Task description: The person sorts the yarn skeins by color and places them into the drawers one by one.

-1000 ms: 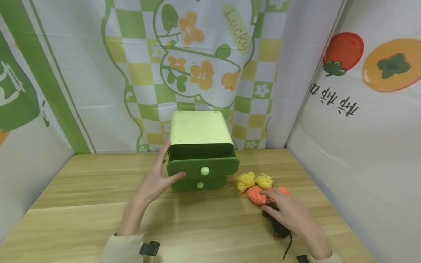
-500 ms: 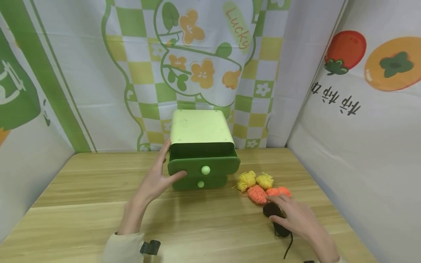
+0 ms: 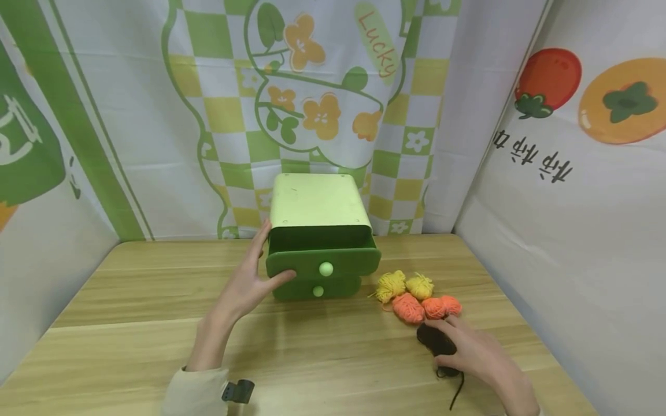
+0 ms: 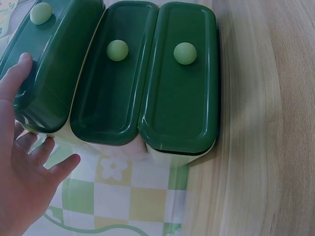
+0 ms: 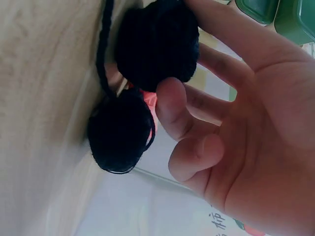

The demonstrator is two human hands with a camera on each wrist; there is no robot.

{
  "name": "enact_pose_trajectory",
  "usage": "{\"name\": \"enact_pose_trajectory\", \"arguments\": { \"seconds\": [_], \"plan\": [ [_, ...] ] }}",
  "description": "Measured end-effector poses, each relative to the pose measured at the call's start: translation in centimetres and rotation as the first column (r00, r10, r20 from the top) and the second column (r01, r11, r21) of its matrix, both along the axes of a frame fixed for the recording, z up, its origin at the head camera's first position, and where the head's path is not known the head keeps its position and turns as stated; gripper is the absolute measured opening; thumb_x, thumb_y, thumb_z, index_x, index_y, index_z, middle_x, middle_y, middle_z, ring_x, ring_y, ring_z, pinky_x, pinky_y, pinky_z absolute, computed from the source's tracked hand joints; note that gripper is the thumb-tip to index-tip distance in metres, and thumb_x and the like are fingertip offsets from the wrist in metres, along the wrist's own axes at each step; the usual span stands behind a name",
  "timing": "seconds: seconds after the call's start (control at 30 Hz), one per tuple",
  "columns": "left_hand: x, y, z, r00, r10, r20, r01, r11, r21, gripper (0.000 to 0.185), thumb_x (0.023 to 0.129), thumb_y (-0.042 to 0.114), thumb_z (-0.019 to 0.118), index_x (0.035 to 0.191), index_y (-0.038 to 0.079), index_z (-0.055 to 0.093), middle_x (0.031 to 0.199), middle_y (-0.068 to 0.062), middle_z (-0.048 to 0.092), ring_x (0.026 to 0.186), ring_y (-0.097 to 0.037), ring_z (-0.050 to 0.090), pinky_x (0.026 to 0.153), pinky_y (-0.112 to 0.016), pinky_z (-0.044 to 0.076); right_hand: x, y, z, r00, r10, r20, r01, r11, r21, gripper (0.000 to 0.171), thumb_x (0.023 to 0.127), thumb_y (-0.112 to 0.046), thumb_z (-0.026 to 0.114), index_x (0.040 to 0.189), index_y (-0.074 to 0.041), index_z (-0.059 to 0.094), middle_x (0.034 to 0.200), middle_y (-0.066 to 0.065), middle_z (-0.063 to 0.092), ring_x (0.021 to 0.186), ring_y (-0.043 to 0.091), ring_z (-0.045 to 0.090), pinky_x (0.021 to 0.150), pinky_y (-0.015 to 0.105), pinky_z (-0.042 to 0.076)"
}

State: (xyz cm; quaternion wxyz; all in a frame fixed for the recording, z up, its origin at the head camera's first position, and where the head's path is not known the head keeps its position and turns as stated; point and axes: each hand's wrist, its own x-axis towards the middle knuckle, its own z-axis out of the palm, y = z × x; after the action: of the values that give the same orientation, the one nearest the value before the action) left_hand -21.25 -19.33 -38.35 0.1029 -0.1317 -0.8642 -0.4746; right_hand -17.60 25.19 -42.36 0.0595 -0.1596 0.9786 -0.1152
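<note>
A small drawer cabinet (image 3: 318,199), pale green with dark green drawers, stands at the back middle of the table. Its top drawer (image 3: 302,261) is pulled out. My left hand (image 3: 244,289) rests at the cabinet's left front corner, the thumb against that drawer's front, the other fingers straight along the side. Two lower drawers (image 4: 115,93) show shut in the left wrist view. At the right, my right hand (image 3: 476,349) curls its thumb and fingers round a black ball of yarn (image 5: 157,44). A second black yarn ball (image 5: 120,132) lies close beside it, with a loose strand.
Just beyond my right hand lie yellow yarn balls (image 3: 390,286) and orange yarn balls (image 3: 408,308), right of the cabinet. The wooden table (image 3: 156,335) meets a printed cloth (image 3: 208,110) behind and a white cloth wall (image 3: 562,231) on the right.
My right hand has drawn slightly back and right from the orange yarn and now curls round the black yarn. My left hand and the cabinet stay in place.
</note>
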Motion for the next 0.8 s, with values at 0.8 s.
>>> {"name": "enact_pose_trajectory", "arguments": {
  "seconds": [0.8],
  "plan": [
    [0.0,0.0,0.0,1.0,0.003,0.0,-0.003,1.0,0.012,0.108,0.083,0.054,0.075,0.158,0.044,-0.003,0.167,0.013,-0.005,0.151,-0.042,0.018,0.114,-0.071,0.026,-0.5,0.2,-1.5,0.99,0.094,0.102,-0.08,0.988,-0.132,0.06,0.08,-0.022,0.081,0.136,-0.016,0.061,0.138,0.013,0.06,0.123,0.04,0.058,0.095,0.06,0.051]
  ]
}}
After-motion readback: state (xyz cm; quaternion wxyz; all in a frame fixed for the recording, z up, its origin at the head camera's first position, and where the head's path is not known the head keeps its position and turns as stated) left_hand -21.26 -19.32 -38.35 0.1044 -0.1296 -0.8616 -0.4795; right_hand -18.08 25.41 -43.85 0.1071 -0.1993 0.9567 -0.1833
